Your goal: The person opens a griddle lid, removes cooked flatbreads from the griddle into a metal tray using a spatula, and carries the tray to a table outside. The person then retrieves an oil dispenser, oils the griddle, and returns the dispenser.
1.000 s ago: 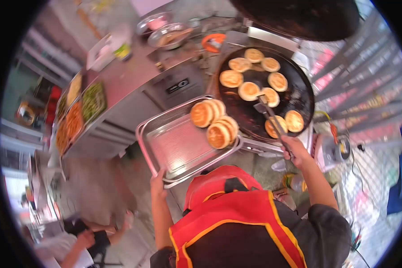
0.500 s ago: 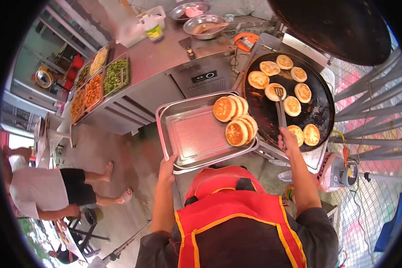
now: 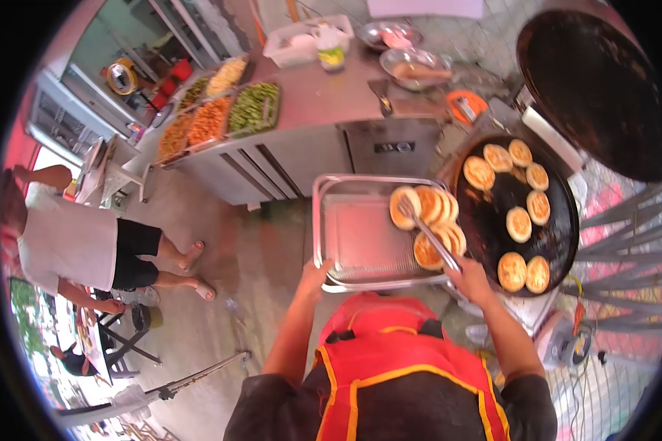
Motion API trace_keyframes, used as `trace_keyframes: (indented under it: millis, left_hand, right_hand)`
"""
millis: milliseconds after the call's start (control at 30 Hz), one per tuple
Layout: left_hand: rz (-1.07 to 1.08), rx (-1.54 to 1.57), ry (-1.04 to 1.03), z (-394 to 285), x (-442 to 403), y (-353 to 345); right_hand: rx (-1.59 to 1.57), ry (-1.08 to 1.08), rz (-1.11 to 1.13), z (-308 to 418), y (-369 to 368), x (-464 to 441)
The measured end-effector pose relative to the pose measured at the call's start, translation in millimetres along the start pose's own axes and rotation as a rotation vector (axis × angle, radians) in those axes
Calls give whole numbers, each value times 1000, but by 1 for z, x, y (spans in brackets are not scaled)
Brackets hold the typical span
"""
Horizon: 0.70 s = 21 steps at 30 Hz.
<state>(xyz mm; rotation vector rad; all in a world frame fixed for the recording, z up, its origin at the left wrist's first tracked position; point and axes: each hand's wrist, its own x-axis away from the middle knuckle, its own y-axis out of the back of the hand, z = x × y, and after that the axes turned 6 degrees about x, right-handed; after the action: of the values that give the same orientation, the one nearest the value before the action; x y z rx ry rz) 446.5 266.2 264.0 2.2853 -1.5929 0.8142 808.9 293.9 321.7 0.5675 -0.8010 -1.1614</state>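
Bread (image 3: 401,213) from the pan (image 3: 493,207) is now in the tray (image 3: 353,285), ahead of the right hand (image 3: 469,281) and beside the far row of breads (image 3: 440,204). That leaves eight on the pan, where the earlier frame shows nine, so the shift of breads into the tray looks partway done. The right hand is closed around the tongs (image 3: 435,245), their tips at the bread; whether they still pinch it, I cannot tell. The left hand (image 3: 315,278) grips the tray's near left corner, well apart from the right. Compared with the earlier frame, the tongs have swung left from pan to tray, and the pan, right of both hands, has a gap in its middle.
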Motion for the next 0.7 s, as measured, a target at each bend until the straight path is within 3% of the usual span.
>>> trace_keyframes:
  millis: [100,200,267,300,367,467,700]
  left_hand:
    - [-57,-15,-40,40,7,18]
    - [-69,-67,7,30,5,20]
    - [-35,-170,91,11,-6,12]
    - [-11,-83,57,-2,-2,1]
    - [1,29,22,-4,-1,-8]
    - [-20,70,16,-5,-1,-8]
    - [-9,45,40,-1,-4,-5]
  right_hand:
    - [112,75,-27,12,13,28]
    - [-165,11,-171,-26,39,48]
    - [-588,-324,-112,-61,64,25]
    - [-559,-343,-155,-66,79,17]
    - [-910,-571,-52,-108,71,20]
    - [-1154,-694,-56,-108,65,-16]
    - [-1325,-534,-161,-124,26,-114]
